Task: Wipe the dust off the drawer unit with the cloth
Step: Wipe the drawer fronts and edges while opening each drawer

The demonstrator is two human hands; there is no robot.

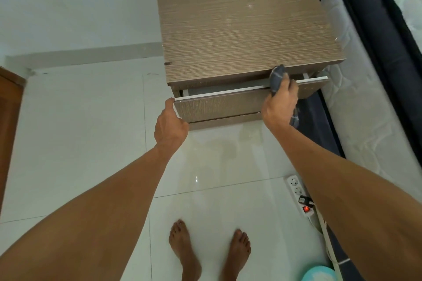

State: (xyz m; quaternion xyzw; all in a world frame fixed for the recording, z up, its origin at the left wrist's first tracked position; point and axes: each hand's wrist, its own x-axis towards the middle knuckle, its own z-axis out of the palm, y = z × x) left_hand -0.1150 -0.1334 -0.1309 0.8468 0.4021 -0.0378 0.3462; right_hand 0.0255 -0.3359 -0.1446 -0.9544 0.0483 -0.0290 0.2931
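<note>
A brown wood-grain drawer unit (246, 29) stands on the white tiled floor, its top speckled with dust. Its upper drawer (219, 106) is pulled out a little, showing a white top edge. My left hand (170, 124) grips the drawer front's left corner. My right hand (279, 104) holds a dark grey cloth (276, 75) pressed on the drawer's top edge near its right end; part of the cloth hangs below the hand.
A mattress with dark bedding (370, 80) lies right beside the unit. A white power strip (299, 194) with a red lit switch and cables lies on the floor at right. A pale blue round object (318, 274) sits at the bottom edge. My bare feet stand below.
</note>
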